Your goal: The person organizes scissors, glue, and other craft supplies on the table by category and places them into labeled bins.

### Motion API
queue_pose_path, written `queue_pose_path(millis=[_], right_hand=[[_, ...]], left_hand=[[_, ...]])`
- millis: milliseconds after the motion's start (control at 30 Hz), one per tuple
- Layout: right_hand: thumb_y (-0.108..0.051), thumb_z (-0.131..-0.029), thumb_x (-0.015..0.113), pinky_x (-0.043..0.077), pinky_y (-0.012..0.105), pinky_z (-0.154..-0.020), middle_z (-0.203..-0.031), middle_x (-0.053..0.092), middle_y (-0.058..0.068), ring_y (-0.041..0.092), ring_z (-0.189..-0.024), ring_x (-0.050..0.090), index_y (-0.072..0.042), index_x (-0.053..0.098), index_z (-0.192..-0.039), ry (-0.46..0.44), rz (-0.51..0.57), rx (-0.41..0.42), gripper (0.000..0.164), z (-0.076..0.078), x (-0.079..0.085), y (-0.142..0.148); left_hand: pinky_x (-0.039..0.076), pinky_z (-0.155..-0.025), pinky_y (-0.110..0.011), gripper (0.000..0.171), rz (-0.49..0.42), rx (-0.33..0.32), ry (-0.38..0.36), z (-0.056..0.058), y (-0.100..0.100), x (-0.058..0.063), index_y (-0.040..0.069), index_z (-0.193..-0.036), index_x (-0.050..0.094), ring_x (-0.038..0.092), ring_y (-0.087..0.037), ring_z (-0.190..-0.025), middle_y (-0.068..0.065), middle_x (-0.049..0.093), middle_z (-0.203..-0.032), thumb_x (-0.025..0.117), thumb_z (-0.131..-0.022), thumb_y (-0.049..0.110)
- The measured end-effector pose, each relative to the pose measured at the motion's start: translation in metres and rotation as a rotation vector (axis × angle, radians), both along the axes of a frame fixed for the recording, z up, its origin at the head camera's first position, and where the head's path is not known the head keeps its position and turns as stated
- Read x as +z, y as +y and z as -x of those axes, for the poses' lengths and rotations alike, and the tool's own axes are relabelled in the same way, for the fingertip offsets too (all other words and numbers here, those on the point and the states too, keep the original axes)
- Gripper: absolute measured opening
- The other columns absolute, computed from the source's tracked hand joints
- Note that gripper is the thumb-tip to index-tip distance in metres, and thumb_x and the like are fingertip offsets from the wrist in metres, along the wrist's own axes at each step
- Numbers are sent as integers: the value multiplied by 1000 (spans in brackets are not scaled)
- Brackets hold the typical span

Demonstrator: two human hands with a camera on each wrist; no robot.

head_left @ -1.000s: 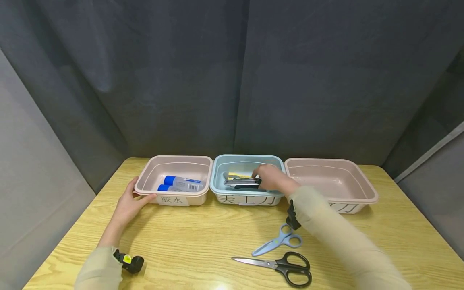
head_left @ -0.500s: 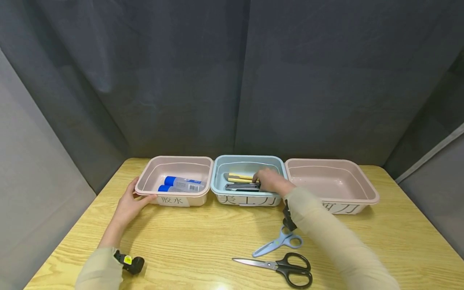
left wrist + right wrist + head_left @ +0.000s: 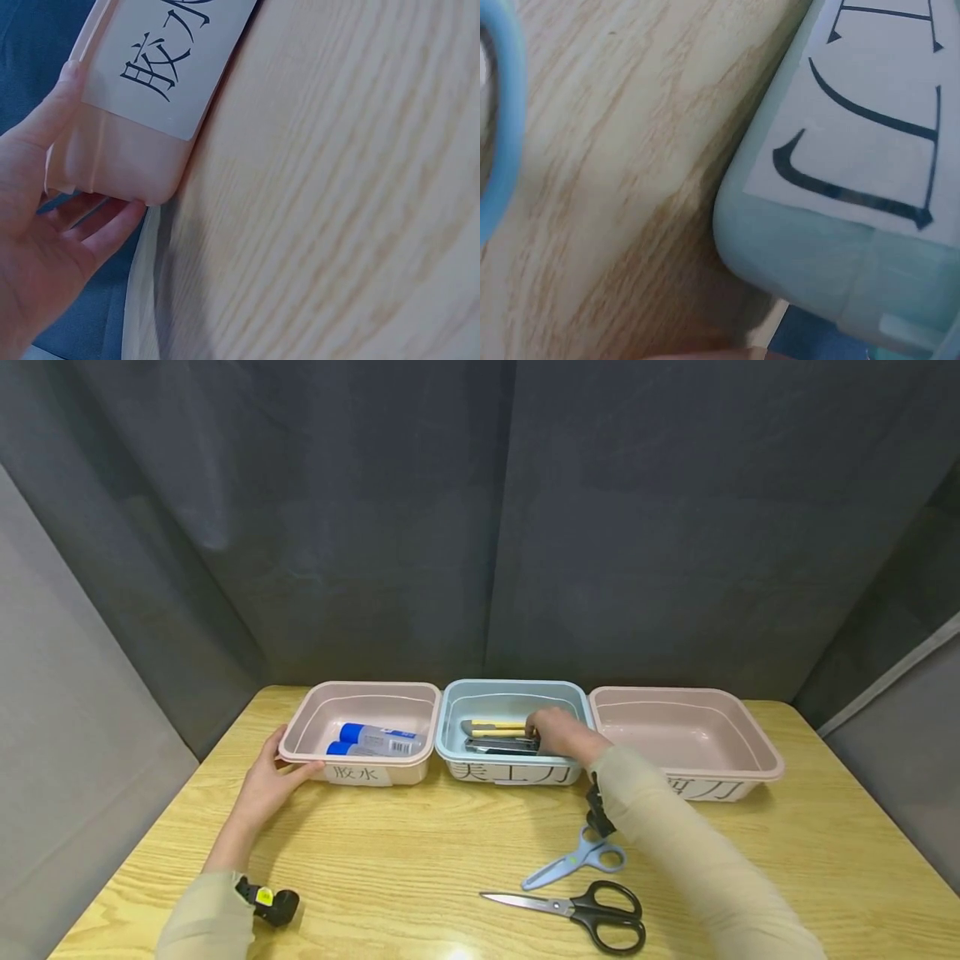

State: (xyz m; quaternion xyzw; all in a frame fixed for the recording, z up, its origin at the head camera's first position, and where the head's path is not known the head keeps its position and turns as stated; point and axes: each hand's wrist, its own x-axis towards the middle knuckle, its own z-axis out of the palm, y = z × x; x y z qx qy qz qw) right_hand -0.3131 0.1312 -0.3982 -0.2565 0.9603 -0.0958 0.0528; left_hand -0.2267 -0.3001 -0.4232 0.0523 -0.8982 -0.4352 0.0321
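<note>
My left hand [image 3: 266, 781] holds the left front corner of a pink bin [image 3: 311, 758], thumb at the front rim and fingers around the side. The left wrist view shows this left hand [image 3: 52, 217] against the bin wall [image 3: 139, 154]. Two clear glue bottles [image 3: 382, 739] with blue caps lie in it. My right hand [image 3: 562, 733] reaches down into the light blue bin [image 3: 517, 687], fingers bent at the right ends of a yellow box cutter [image 3: 487, 727] and a black-and-silver box cutter [image 3: 498, 746]. Its fingertips are hidden, so their grip is unclear.
A second pink bin [image 3: 686, 693] stands at the right of the row. Blue-handled scissors [image 3: 573, 858] and black-handled scissors [image 3: 573, 908] lie on the wooden table [image 3: 390, 860] in front. A dark curtain [image 3: 480, 527] hangs behind.
My right hand has lowered the black-and-silver box cutter into the blue bin. The yellow box cutter has shifted slightly left. My left hand has stayed at the pink bin.
</note>
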Motion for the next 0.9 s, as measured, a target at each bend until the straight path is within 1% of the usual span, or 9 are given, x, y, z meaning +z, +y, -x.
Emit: queue_pose_path(millis=[133,167,300,367,433,533,633,767,900], right_hand=[[-8,-72,73,48,37,-79,-94,65,10,25,-89,59,-4,64,-102,-30,34,-40,31,-5,9,3],[-9,-73,72,48,37,-80,-96,65,11,25,-90,59,-4,64,-103,-21,48,-46,31,-7,13,4],[-7,-78,68,49,36,-74,-95,64,12,25,-86,60,-3,64,-102,56,131,-48,24,-15,24,12],[-6,-79,66,50,36,-72,-98,64,13,26,-86,60,-2,64,-102,91,176,-53,24,-18,27,18],[-5,-80,65,51,36,-71,-101,62,14,27,-87,60,-2,64,-104,107,229,-74,24,-22,30,24],[-8,-81,65,51,35,-70,-106,57,15,29,-90,60,-3,62,-108,136,281,-117,28,-27,32,36],[-12,-82,66,51,37,-71,-109,54,13,29,-92,59,-5,61,-110,176,310,-153,30,-33,33,49],[-18,-82,66,49,42,-77,-112,53,10,28,-98,57,-6,61,-111,227,328,-194,32,-42,33,67],[-25,-80,69,46,48,-83,-110,55,12,31,-102,56,-5,60,-113,275,318,-214,39,-47,31,86]], left_hand=[[26,-102,-59,105,3,-11,-2,1,-1,0,13,-147,0,30,-40,-127,-21,21,-147,65,-75,54],[26,-102,-59,105,4,-13,-2,1,-1,-1,13,-147,0,30,-40,-127,-21,21,-147,65,-75,54],[26,-101,-59,105,1,-17,-1,2,-1,-2,14,-147,0,31,-40,-126,-21,22,-147,65,-75,53],[26,-101,-59,105,1,-18,-5,3,-1,-1,14,-147,0,31,-40,-126,-21,21,-147,65,-75,54],[27,-101,-59,105,1,-21,-8,4,-1,-1,14,-147,0,31,-40,-126,-20,21,-147,65,-75,54],[28,-100,-59,105,18,-27,-6,4,-1,1,13,-147,1,31,-40,-125,-22,22,-146,65,-75,53],[28,-100,-59,105,52,-27,12,5,-1,4,9,-147,4,31,-40,-125,-24,23,-145,67,-75,52],[25,-101,-60,107,102,-34,21,7,-1,9,3,-146,6,28,-43,-126,-28,21,-143,68,-73,53],[21,-102,-62,109,117,-50,-2,7,-2,12,2,-145,2,21,-46,-129,-30,13,-144,67,-74,53]])
